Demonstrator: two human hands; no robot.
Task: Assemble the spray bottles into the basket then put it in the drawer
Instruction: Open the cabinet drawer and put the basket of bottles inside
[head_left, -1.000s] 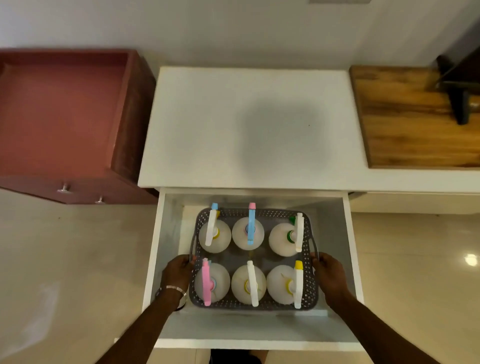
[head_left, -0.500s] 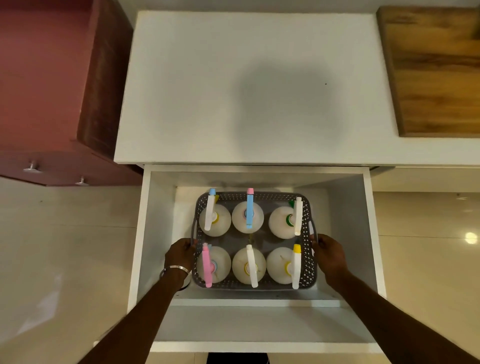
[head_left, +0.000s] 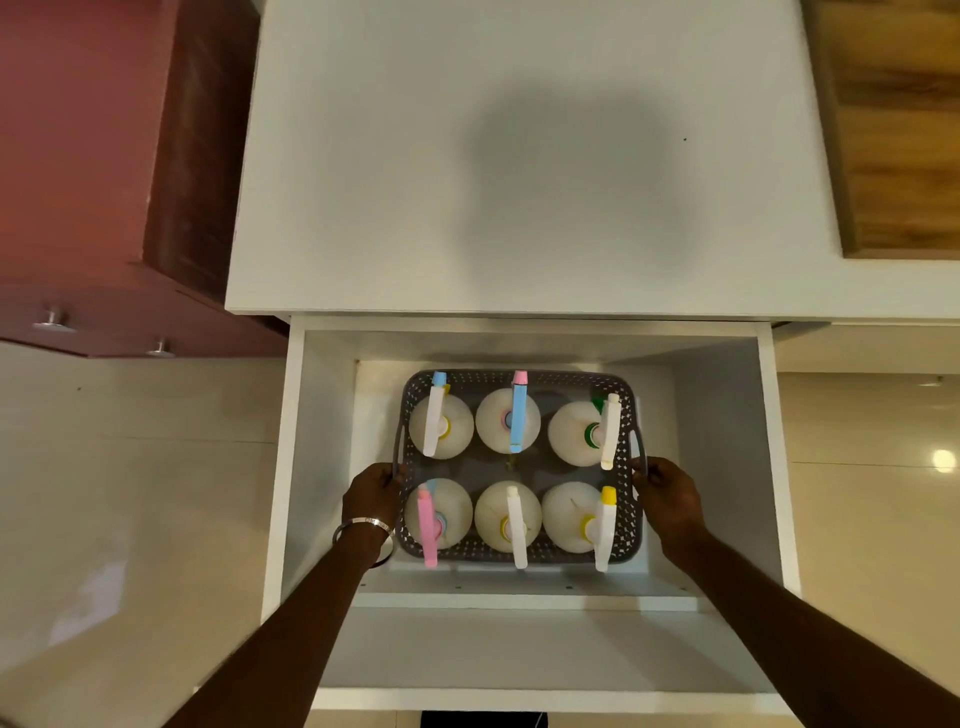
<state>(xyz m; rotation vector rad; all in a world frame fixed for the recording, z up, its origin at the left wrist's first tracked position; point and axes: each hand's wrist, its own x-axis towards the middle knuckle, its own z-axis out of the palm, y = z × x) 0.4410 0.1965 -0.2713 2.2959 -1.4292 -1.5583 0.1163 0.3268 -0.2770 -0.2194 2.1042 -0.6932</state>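
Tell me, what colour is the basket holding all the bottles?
Grey, with little holes in its walls: the basket shows best in the head view.

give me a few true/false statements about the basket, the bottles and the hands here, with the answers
1. The grey basket holds six spray bottles. True.
2. The basket stands on the white countertop. False: it sits down inside the open drawer.
3. The left hand and the right hand each hold a side handle of the basket. True.
4. The pink spray head is on the near right bottle. False: it is on the near left bottle; the near right one has a yellow tip.
5. One bottle has tipped onto its side. False: all six stand upright.
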